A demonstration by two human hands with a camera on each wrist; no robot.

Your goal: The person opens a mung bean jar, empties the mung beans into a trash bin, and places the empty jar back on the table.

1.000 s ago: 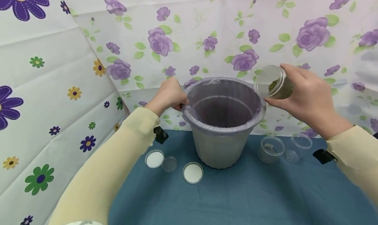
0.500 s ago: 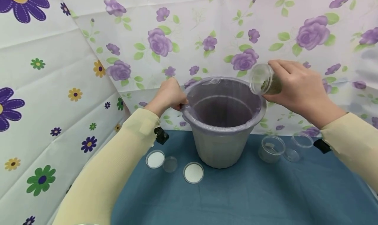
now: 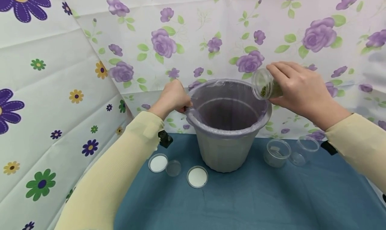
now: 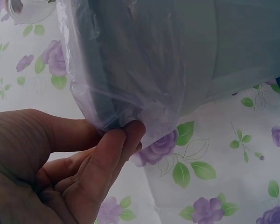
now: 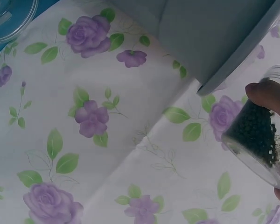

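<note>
A grey bin [image 3: 226,153] with a thin see-through plastic bag [image 4: 126,70] folded over its rim stands at the back of the table. My left hand [image 3: 173,97] pinches the bag at the bin's left rim between thumb and fingers. My right hand [image 3: 301,89] grips a clear plastic jar [image 3: 260,79] on its side, its mouth facing left at the bin's right rim. Small green beans [image 5: 254,128] lie inside the jar; the right wrist view shows them massed toward its base. The bottom of the bin is dark.
Two round lids with white inner faces, a left lid [image 3: 158,163] and a right lid [image 3: 197,177], lie on the blue cloth [image 3: 241,203]. Between them is a clear disc [image 3: 173,168]. Right of the bin stand two clear tubs, a nearer tub [image 3: 275,161] and a farther one [image 3: 297,159]. Flowered sheeting [image 3: 193,25] hangs behind.
My right hand has moved left with the jar, bringing its mouth from beside the bin to its right rim. My left hand keeps its hold on the bag.
</note>
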